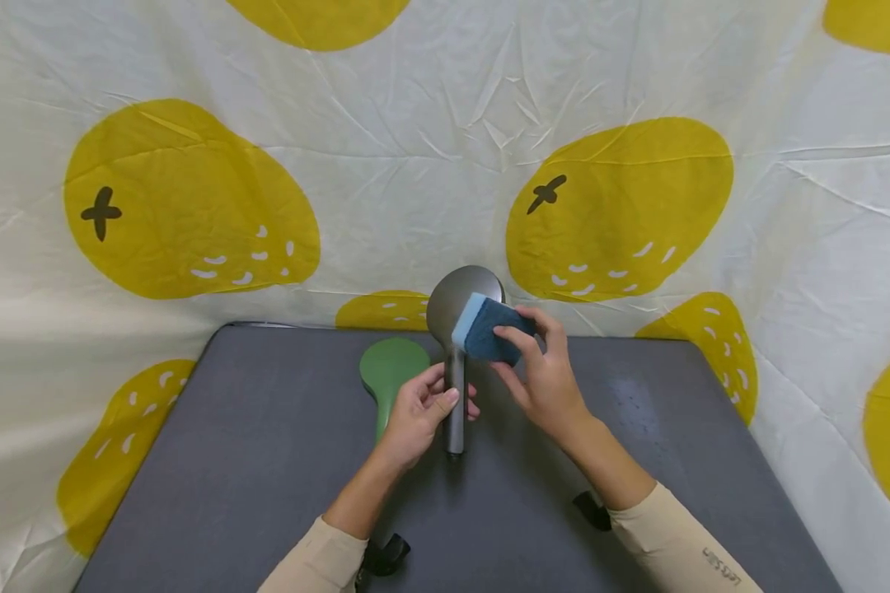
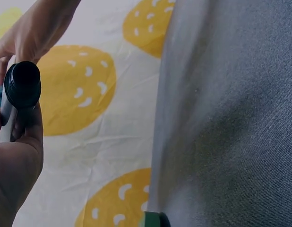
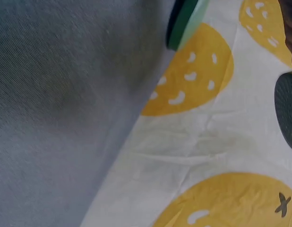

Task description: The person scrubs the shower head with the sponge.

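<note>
A grey shower head (image 1: 456, 301) is held upright above the table by my left hand (image 1: 419, 412), whose fingers and thumb wrap its handle. The threaded end of that handle (image 2: 24, 85) faces the camera in the left wrist view. My right hand (image 1: 545, 375) pinches a sponge (image 1: 497, 329), dark blue with a light blue layer. The light blue layer lies against the shower head where head and handle meet. In the right wrist view the dotted spray face (image 3: 284, 109) shows at the right edge.
A green shower head (image 1: 395, 362) lies on the grey table (image 1: 282, 461), just left of my left hand, its handle partly hidden by that hand. Behind the table hangs a white cloth (image 1: 415, 181) with yellow fruit prints. Small wet marks (image 1: 634, 403) show on the table's right side.
</note>
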